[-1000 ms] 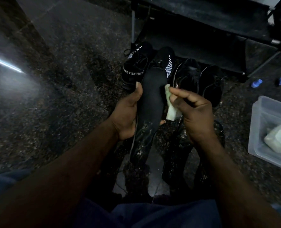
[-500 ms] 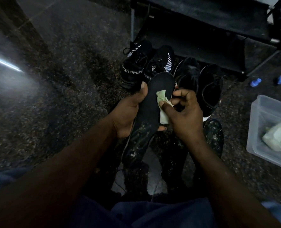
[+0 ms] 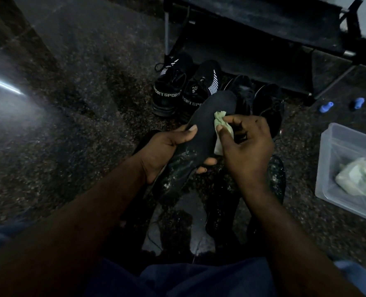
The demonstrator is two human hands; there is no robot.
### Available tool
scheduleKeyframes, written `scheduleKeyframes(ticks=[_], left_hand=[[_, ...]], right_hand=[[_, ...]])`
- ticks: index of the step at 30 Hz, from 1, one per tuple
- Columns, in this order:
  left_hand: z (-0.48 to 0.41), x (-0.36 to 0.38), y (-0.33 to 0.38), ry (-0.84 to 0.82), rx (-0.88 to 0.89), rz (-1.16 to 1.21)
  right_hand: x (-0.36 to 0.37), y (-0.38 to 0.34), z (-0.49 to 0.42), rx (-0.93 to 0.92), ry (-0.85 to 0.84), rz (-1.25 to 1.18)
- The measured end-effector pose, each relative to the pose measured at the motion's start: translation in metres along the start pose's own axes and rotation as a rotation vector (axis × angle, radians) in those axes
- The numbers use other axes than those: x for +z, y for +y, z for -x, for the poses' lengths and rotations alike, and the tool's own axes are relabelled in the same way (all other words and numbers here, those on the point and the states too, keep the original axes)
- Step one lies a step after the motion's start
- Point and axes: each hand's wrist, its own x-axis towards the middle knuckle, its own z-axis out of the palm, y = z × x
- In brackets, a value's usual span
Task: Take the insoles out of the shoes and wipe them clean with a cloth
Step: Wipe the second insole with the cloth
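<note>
Now our left hand (image 3: pixel 162 151) clamps the insole (image 3: pixel 213 105), toe toward 1 o'clock; right hand (image 3: pixel 249 151), fingers pinching the cloth (image 3: pixel 222 126), has slid onto its toe half. Wiping underway; heel at 7 o'clock looks speckled

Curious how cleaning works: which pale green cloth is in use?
The cloth pinched in the right hand against the insole; the spare cloth lies in the plastic tub.

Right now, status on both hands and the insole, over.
Left hand grips insole mid-length. Right hand pinches cloth, pressed on insole's far half. Pale specks on near end. Nothing blocking.
</note>
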Motion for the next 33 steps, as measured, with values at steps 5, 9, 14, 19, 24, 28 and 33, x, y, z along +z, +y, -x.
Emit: scheduleKeyframes(ticks=[5, 9, 14, 19, 24, 28, 33], left_hand=[[0.004, 0.008, 0.001, 0.110, -0.047, -0.054], [0.003, 0.005, 0.002, 0.124, -0.079, -0.037], [0.003, 0.007, 0.001, 0.139, -0.095, -0.033], [0.002, 0.005, 0.001, 0.185, -0.089, -0.007], [0.005, 0.010, 0.005, 0.234, -0.092, -0.035], [0.002, 0.006, 0.000, 0.227, -0.086, -0.055], [0.003, 0.007, 0.002, 0.253, -0.085, -0.037]], right_hand=[[0.004, -0.003, 0.006, -0.194, -0.093, 0.133], [0.003, -0.006, 0.007, -0.243, -0.137, 0.326], [-0.009, 0.013, -0.010, -0.151, -0.054, 0.261], [0.006, -0.012, 0.013, -0.272, -0.235, 0.316], [-0.007, 0.012, -0.009, -0.148, -0.064, 0.329], [0.003, 0.000, 0.008, -0.232, -0.190, 0.258], [0.003, -0.006, 0.007, -0.272, -0.205, 0.369]])
